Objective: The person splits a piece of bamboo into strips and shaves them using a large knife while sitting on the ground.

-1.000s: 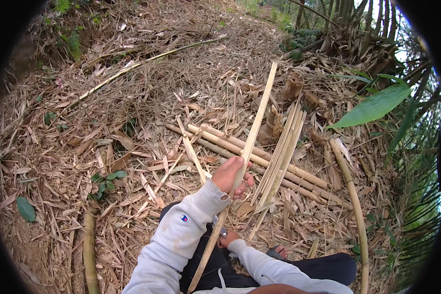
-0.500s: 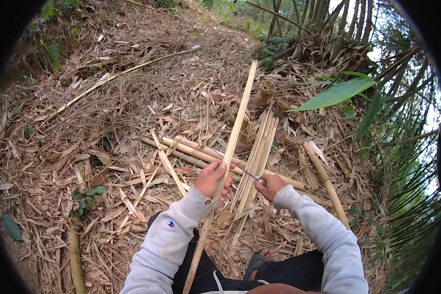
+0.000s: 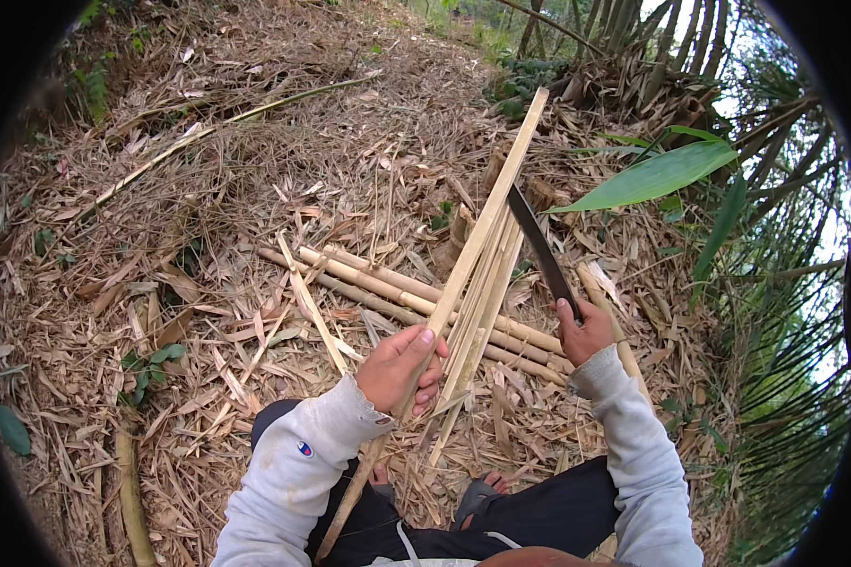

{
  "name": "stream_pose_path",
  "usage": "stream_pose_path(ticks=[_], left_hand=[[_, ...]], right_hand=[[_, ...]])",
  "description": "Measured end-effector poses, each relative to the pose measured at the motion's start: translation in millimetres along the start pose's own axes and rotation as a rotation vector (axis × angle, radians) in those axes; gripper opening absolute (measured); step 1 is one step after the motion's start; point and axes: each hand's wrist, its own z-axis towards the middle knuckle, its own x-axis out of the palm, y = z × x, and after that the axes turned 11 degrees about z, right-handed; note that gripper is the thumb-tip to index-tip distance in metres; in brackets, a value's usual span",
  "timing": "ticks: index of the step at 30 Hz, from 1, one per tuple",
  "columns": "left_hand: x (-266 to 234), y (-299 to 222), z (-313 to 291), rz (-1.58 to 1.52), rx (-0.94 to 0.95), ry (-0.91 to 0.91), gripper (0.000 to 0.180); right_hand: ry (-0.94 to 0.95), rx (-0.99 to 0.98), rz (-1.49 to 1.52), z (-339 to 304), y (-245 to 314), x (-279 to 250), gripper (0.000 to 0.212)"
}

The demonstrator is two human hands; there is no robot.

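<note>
Left grip (image 3: 402,370): closed round a pale split strip (image 3: 478,236), thumb laid along it. The strip slanted up and away to the right, lower end over the dark trousers (image 3: 548,515). Right grip (image 3: 586,328): wrapped on the handle end of a dark blade (image 3: 543,250), its tip at the strip's right edge in view; contact could not be told. Below, further strips (image 3: 490,300) lay across round poles (image 3: 373,283) on the leaf litter. Step, as judged: blade being set to the held strip. Next move appeared to call for a steady left hold and a controlled edge, clear of the fingers.
</note>
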Motion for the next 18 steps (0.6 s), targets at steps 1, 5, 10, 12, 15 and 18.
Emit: stream_pose_path(ticks=[1, 5, 10, 12, 15, 18], left_hand=[[1.2, 0.2, 1.6, -0.014, -0.007, -0.012, 0.033], [6.5, -2.0, 9.3, -0.101, -0.082, -0.044, 0.031], [2.6, 3.9, 16.9, -0.2, -0.182, -0.083, 0.031], [7.4, 3.8, 18.3, -0.215, -0.203, -0.075, 0.032], [18.4, 1.0, 16.5, -0.168, -0.208, -0.091, 0.034], [26.9, 5.5, 12.4, -0.098, -0.176, -0.133, 0.032]], right_hand=[[-0.019, -0.011, -0.02, 0.0, -1.4, -1.5, 0.023], [-0.054, -0.028, 0.077, -4.7, 21.5, -8.7, 0.025], [0.039, -0.307, -0.121, -30.9, 54.7, -5.8, 0.019], [0.111, -0.588, -0.227, -39.7, 53.1, 2.1, 0.02], [0.253, -0.705, -0.61, -56.5, 70.4, 11.7, 0.031], [0.325, -0.782, -0.606, -56.8, 67.0, 23.5, 0.035]])
